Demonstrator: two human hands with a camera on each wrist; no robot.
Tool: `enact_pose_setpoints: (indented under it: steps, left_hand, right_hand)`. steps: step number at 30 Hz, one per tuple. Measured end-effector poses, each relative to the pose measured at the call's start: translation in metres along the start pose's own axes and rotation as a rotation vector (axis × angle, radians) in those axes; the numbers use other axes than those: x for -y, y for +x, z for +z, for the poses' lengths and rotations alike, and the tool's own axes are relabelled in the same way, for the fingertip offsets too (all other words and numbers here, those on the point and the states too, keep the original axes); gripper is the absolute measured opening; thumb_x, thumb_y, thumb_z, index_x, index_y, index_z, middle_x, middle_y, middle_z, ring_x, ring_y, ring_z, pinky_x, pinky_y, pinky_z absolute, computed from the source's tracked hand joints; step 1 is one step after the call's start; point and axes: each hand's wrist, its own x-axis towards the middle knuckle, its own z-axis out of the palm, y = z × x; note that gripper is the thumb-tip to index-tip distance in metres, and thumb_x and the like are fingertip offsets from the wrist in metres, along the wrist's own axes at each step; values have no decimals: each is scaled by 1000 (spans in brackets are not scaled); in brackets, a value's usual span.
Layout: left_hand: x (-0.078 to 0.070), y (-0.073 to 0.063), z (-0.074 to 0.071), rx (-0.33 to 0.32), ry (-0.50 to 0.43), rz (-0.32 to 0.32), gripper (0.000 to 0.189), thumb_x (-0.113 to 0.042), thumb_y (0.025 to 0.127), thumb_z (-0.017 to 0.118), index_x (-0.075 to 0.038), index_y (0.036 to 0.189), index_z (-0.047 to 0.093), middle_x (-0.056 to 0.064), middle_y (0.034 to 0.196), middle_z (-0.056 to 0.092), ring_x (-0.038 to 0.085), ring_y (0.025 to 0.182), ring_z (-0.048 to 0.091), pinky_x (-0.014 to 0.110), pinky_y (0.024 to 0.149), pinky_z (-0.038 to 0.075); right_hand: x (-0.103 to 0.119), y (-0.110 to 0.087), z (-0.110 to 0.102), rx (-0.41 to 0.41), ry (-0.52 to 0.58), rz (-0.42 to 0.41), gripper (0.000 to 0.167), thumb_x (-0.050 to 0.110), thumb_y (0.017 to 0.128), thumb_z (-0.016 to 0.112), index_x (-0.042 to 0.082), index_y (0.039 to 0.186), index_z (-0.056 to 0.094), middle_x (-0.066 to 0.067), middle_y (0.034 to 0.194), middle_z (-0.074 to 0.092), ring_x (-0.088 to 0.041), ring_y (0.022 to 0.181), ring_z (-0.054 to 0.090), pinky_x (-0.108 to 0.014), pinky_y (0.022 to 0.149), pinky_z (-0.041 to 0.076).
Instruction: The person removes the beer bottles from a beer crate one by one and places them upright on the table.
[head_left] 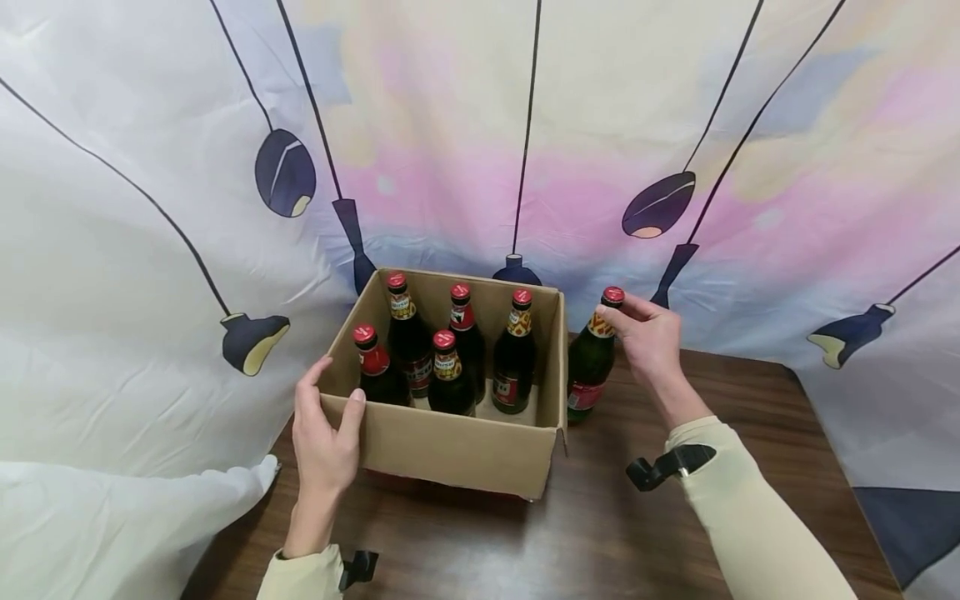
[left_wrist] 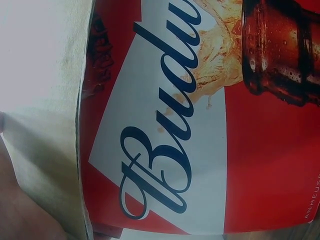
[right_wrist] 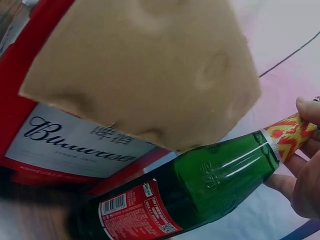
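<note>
An open cardboard box (head_left: 457,437) stands on the table with several capped beer bottles upright inside, among them one at the right (head_left: 513,358). My left hand (head_left: 324,433) holds the box's near left corner, thumb over the front flap and fingers along the left side. Outside the box's right wall is a green beer bottle (head_left: 591,362) with a red cap and red back label. My right hand (head_left: 648,346) pinches its patterned neck. In the right wrist view this bottle (right_wrist: 225,175) leans beside the folded-down side flap (right_wrist: 150,65).
Dark wooden table (head_left: 600,517) lies under the box and runs out to the right. A curtain (head_left: 450,125) printed with hanging lamps closes off the back and sides. White cloth (head_left: 127,517) bunches at the left edge. The box's printed red outside (left_wrist: 270,165) fills the left wrist view.
</note>
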Motion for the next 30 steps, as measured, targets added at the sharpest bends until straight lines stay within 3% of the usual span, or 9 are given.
enact_pose_setpoints:
  steps: [5,9,13,20,27,30]
  left_hand:
    - [-1,2,1,-1,-2,5,59,-18,96,64,-5,151,50,17,154,54,34,143,50,25,116,32]
    - [-2,2,1,11,-2,-6,59,-19,97,64,-4,152,49,17,154,53,34,142,50,42,118,34]
    - [-2,0,0,13,-2,-13,59,-19,96,63,-3,152,48,19,154,53,36,142,50,55,116,35]
    - [-2,0,0,3,5,-15,59,-19,96,64,-5,152,49,17,154,54,33,143,50,31,117,32]
    - [-1,-2,0,-6,7,-24,59,-19,96,64,-6,152,49,16,154,54,32,142,50,24,115,31]
    - [-1,-3,0,-6,9,-26,59,-19,96,64,-5,152,49,16,154,54,32,142,50,27,116,32]
  right_hand:
    - [-9,-2,7,15,-35,-8,46,24,92,83,7,133,74,9,105,72,-10,93,58,-19,72,49]
    - [-17,-4,13,12,-84,-8,43,26,92,82,10,132,75,-2,116,73,-11,96,58,-19,74,49]
    - [-22,-5,20,3,-80,-23,40,22,91,83,9,129,77,-2,112,75,-8,93,60,-17,72,48]
    - [-26,-4,28,-13,-29,-64,39,17,89,85,5,126,78,6,101,77,2,89,65,-14,76,52]
    - [-29,-6,31,-6,-28,-62,40,18,90,84,8,128,77,-4,110,78,0,92,66,-13,80,53]
    - [-31,-6,30,1,-34,-67,41,20,91,84,8,129,77,-11,117,77,0,93,66,-13,80,53]
